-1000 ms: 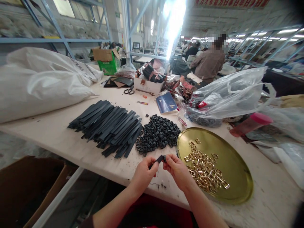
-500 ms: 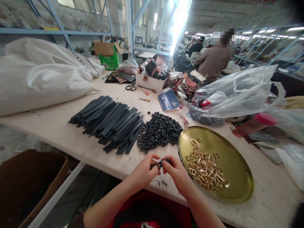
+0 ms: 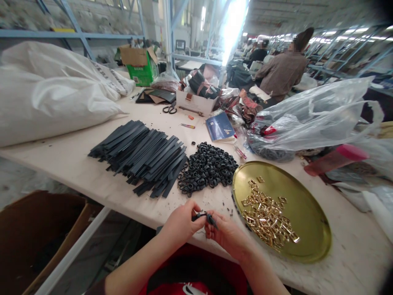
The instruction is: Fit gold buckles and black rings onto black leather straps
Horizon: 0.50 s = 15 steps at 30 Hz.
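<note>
Close to the table's near edge, both my hands meet on one dark strap (image 3: 211,220). My left hand (image 3: 183,221) pinches its left part between thumb and fingers. On the other side my right hand (image 3: 226,234) grips the strap where it bends, its tip poking out over the fingers. The finer detail between my fingertips is too small to make out. Just beyond my hands lies a heap of small black loops (image 3: 210,168). Left of it is a thick pile of dark flat strips (image 3: 138,153). Gold rectangular buckles (image 3: 265,217) lie in a round gold tray (image 3: 310,221) beside my right hand.
A white sack (image 3: 52,98) fills the table's left side. Scissors (image 3: 170,109), a blue booklet (image 3: 219,126) and a white box (image 3: 195,102) stand farther back. On the right are a clear plastic bag (image 3: 319,119) and a pink-capped bottle (image 3: 336,159). Another person (image 3: 281,73) is beyond.
The strap has turned between my hands, and a bend now shows at my right fingers. My right hand has rotated and moved slightly lower. The gold ring-like part seen earlier is less visible.
</note>
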Available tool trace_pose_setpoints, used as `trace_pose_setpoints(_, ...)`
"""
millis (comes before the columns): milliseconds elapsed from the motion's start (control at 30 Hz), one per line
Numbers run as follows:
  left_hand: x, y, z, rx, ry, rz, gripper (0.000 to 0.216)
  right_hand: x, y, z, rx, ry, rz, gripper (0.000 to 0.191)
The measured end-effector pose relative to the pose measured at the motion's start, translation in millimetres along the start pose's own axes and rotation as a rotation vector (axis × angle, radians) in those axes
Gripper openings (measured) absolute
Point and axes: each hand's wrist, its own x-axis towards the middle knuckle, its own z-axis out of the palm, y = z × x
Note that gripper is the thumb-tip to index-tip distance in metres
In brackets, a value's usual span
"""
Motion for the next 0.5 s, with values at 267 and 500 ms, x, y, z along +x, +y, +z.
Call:
trace_pose_setpoints(267, -10, 12, -4, -0.413, -0.164, -0.028, 0.02, -5, 1, 0, -0.117, 0.145, -0.26, 0.028)
trace_pose_setpoints(500, -17, 18, 0, -0.652, -0.266, -0.133, 0.022, -11, 6, 2, -0.656, 0.449, -0.515, 0.019)
